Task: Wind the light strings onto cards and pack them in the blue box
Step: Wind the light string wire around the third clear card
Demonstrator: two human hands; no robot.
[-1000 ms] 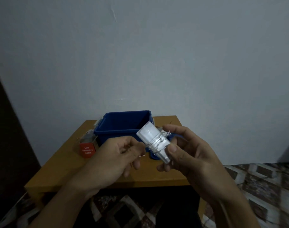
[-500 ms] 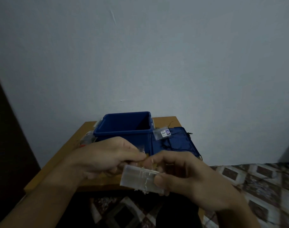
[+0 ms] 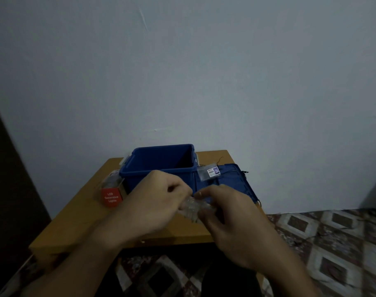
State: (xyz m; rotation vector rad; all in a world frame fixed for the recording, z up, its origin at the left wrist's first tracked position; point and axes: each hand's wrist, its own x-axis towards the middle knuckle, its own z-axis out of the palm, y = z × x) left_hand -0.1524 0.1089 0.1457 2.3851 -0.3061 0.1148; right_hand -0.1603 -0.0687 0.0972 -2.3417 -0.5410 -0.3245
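A clear plastic card wrapped with thin light-string wire is held between both hands over the front of the table; it is blurred and mostly hidden by fingers. My left hand pinches its left end, my right hand grips its right side. Behind them stands the open blue box, its inside dark. The blue lid lies flat to the right of the box, with a small clear packet and dark wire on it.
A red carton marked LED Decorative Lights lies left of the box. The wooden table stands against a pale wall. A patterned floor spreads to the right and below.
The card went from raised and upright in front of the box to lower, lying across between my hands. Both hands have closed in around it.
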